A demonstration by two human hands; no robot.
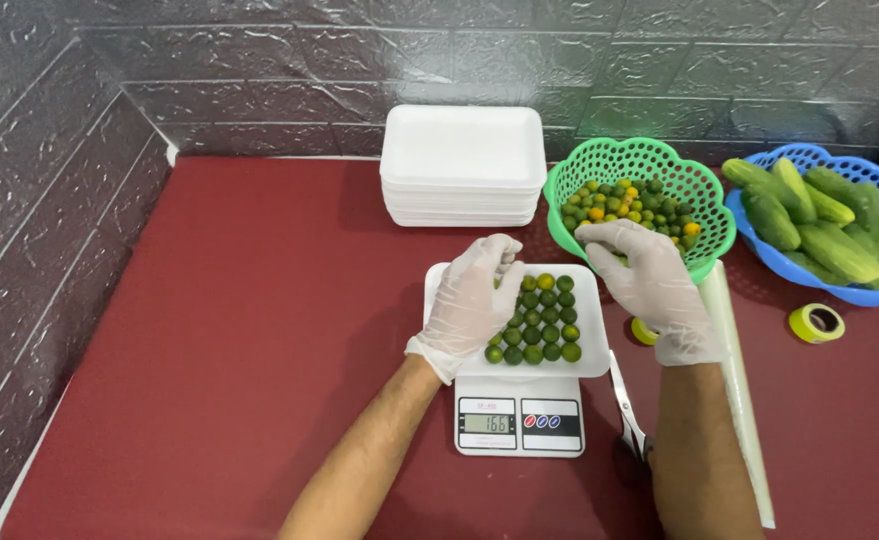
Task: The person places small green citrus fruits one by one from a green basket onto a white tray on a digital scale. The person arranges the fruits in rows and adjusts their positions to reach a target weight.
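My left grip [471,300], gloved, sits center frame over the left edge of the white foam tray [587,352], fingers curled narrow at the top-left rows of small green limes [542,322]; can't tell if it pinches one. Tray rests on the digital scale [519,415], limes just right of & under that grip. My right grip [647,282], also gloved, reaches up-right into the green basket [704,200] w/ fingers bent among its loose limes; can't tell if holding any. Stack of foam trays [462,165] lies upper center on the red surface [239,330]. Blue basket of cucumbers [821,222] far right; scissors [627,415] beside the scale.
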